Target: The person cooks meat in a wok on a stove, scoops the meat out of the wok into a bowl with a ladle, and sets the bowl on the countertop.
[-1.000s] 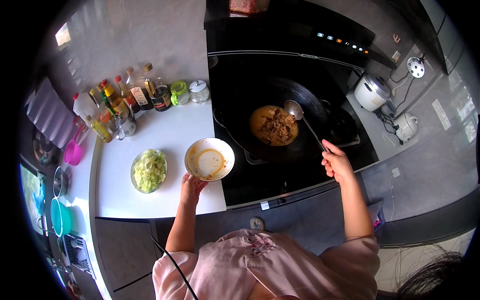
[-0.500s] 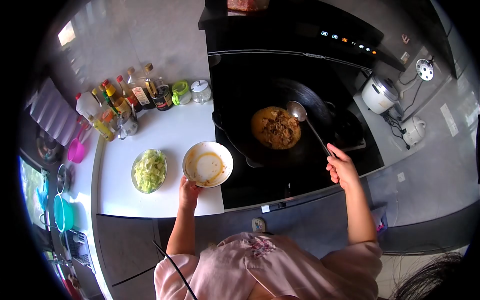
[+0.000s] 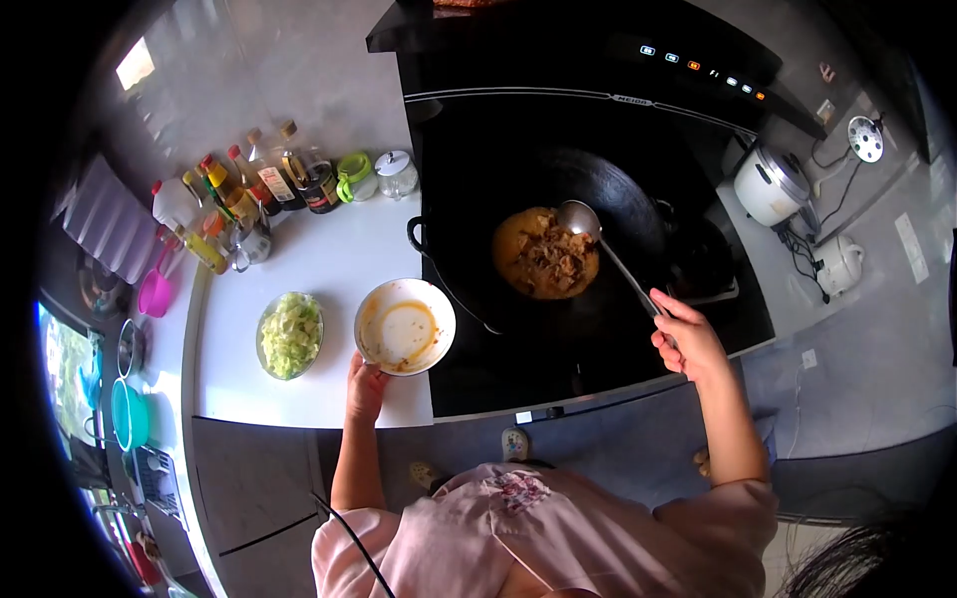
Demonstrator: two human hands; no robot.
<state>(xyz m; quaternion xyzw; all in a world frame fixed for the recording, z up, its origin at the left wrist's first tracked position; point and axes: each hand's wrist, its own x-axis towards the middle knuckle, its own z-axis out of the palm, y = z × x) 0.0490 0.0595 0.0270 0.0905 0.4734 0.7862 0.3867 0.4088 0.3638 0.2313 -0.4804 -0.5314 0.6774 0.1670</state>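
My left hand (image 3: 366, 388) grips the near rim of a white bowl (image 3: 407, 327), whose inside is smeared with orange-brown sauce and a few bits. The bowl is over the white counter by the stove edge; whether it touches the counter I cannot tell. In my right hand (image 3: 688, 337) is the handle of a metal ladle (image 3: 580, 218). Its head is at the back right edge of the food, inside a dark wok (image 3: 618, 199) on the stove. Chunks of brown meat (image 3: 553, 261) lie in orange sauce there. Left of the bowl sits a dish of chopped green cabbage (image 3: 290, 336).
Several sauce bottles (image 3: 269, 179) and a green-lidded jar (image 3: 356, 177) line the back of the counter. A rice cooker (image 3: 770, 187) and a white kettle (image 3: 838, 266) stand right of the stove. A range hood (image 3: 598, 60) hangs behind. Far left is a teal basin (image 3: 130, 416).
The ladle head has shifted slightly left, against the meat. The bowl stays in my left hand, nearly unmoved, and the view has turned a little.
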